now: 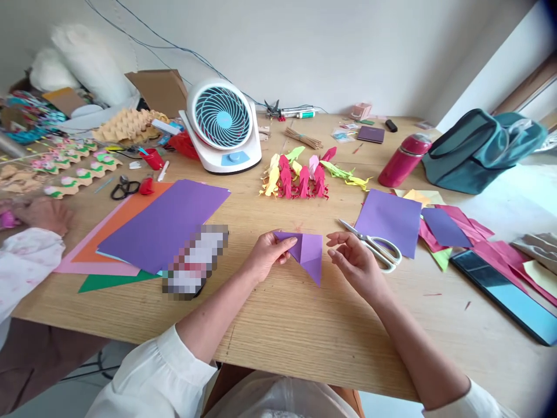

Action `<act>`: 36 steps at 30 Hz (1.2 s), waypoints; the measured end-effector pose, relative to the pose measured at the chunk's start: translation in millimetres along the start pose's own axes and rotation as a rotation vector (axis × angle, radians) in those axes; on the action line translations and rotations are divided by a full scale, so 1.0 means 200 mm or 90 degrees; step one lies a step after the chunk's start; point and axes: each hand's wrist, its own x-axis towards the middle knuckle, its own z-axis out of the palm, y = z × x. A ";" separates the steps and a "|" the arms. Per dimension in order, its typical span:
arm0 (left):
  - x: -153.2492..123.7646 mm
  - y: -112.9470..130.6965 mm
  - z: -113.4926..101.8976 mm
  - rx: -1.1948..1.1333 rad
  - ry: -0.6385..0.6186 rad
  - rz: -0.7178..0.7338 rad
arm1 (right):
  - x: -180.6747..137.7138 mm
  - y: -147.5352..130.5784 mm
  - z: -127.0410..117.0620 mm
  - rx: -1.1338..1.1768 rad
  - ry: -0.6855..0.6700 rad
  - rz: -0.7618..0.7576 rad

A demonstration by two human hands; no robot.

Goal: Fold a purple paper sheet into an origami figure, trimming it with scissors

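Observation:
A piece of folded purple paper (311, 252) is pinched between the thumb and fingers of my left hand (270, 254). The paper has a square part with a crease and a point that hangs toward me. Just to its right, my right hand (354, 262) is off the paper, fingers curled loosely and apart, with nothing between them. White-handled scissors (383, 249) lie behind my right hand, partly over a purple sheet (391, 217). Several folded paper figures (300, 177) in red, yellow, green and pink stand farther back on the table.
Coloured sheets (163, 226) and a blurred-out object (195, 262) lie left. A white fan (224, 128) stands behind. On the right are a phone (505, 296), a red bottle (404, 159), paper scraps and a teal bag (478, 151). Another person's hand (47, 215) is at far left.

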 end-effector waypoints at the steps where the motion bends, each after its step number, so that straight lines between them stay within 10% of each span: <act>1: -0.01 0.00 0.00 0.013 -0.011 -0.003 | 0.00 -0.01 0.00 -0.019 0.000 -0.012; 10: -0.04 0.00 0.03 0.148 -0.079 0.002 | -0.01 -0.07 0.01 -0.182 -0.088 -0.126; 21: -0.04 -0.04 0.00 0.358 -0.101 0.092 | -0.02 -0.07 0.01 -0.157 -0.238 -0.009; 27: -0.06 -0.03 -0.04 0.545 -0.092 0.191 | -0.03 -0.05 0.00 -0.172 -0.321 -0.032; 31: -0.14 0.04 -0.04 0.766 -0.035 0.429 | -0.04 -0.06 -0.02 -0.167 -0.339 -0.057; 36: -0.20 0.07 -0.01 0.778 -0.346 0.495 | -0.04 -0.06 -0.04 -0.238 -0.353 -0.187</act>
